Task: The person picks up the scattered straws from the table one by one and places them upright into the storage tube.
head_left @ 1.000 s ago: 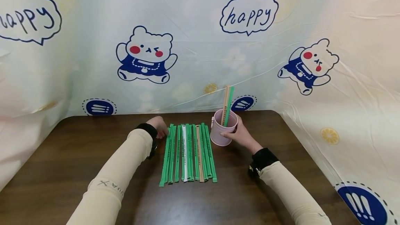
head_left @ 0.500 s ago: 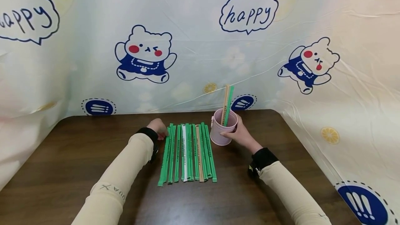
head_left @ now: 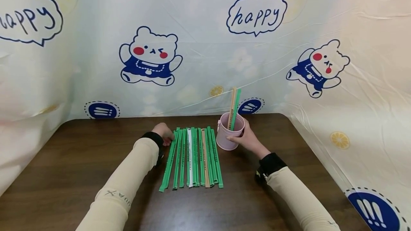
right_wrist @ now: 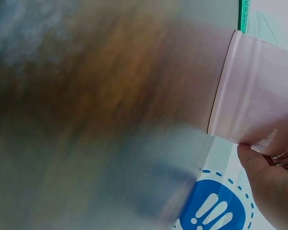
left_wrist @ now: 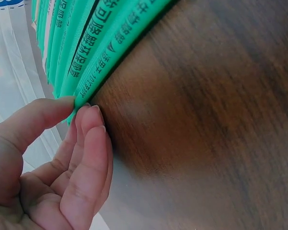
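Note:
A row of wrapped drinking straws lies side by side on the table, mostly green, with one white straw [head_left: 190, 159] and one tan straw [head_left: 205, 159] among them. My left hand [head_left: 163, 133] is at the far end of the leftmost green straw [head_left: 168, 165]. Its thumb and fingers pinch that end, as the left wrist view shows. To the right of the row stands a pink bucket [head_left: 226, 142], upright on the table. My right hand [head_left: 249, 139] grips its right side. A tan straw [head_left: 231, 108] and a green straw [head_left: 236, 108] stick up out of the bucket.
The brown wooden table [head_left: 96, 159] ends at a back edge just beyond the straws and bucket. A printed curtain [head_left: 205, 27] with bears and speech bubbles hangs behind it and along the sides.
The near end of the leftmost green straw has swung left, away from the row, so the straw now lies more slanted. My left hand has shifted slightly nearer. The right hand and bucket stay put.

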`<state>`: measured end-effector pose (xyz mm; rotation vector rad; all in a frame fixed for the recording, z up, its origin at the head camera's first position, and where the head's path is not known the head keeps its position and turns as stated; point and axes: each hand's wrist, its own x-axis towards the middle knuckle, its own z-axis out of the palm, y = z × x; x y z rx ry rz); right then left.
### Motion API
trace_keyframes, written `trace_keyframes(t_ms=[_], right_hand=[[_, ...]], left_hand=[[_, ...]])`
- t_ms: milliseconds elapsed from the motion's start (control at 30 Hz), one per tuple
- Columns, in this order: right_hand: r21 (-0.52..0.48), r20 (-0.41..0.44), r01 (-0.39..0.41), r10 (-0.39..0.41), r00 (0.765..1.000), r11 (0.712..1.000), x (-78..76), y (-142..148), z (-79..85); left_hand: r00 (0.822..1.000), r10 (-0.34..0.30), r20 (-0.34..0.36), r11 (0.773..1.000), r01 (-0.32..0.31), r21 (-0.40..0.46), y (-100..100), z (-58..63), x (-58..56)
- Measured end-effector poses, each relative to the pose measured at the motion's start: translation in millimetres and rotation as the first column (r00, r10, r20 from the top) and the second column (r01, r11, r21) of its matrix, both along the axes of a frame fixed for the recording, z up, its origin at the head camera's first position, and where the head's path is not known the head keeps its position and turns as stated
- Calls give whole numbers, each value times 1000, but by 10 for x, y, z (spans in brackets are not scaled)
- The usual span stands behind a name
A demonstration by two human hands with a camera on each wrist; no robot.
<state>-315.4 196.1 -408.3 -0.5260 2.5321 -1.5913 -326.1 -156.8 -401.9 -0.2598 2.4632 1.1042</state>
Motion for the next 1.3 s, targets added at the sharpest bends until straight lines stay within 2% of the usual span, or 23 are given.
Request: trace_keyframes(t_ms=[133, 267, 567, 700, 900, 1000, 1100, 1233, 1300], right_hand=[[-4, -14, 10, -10, 1000, 1000, -120, 37, -160], [7, -33, 20, -19, 999, 1000, -175, 60, -253], [0, -50, 27, -27, 998, 1000, -184, 79, -244], [8, -44, 26, -26, 999, 1000, -166, 69, -246], [14, -30, 28, -27, 999, 1000, -165, 57, -276], [1, -11, 25, -25, 1000, 1000, -138, 45, -233], [-6, 1, 15, -15, 1000, 1000, -54, 18, -103], [-2, 3, 2, -2, 1000, 1000, 62, -13, 50], [-6, 9, 2, -2, 1000, 1000, 87, -21, 74]], left_hand=[[1000, -3, 5, 1000, 3, 9, 3, 49, 39], [1000, 8, 21, 1000, -8, 15, 0, 17, 16], [1000, -11, 0, 1000, 11, -19, 14, -46, -93], [1000, -7, -7, 999, 7, -32, 13, -58, -70], [999, 17, -35, 1000, -18, -23, 1, -53, 24], [999, 20, -50, 1000, -20, -3, -9, -14, 61], [998, 18, -56, 999, -17, 30, -35, 20, 79], [999, 38, -29, 994, -35, 99, -86, 0, 66], [999, 48, 0, 988, -47, 145, -113, -26, 49]])
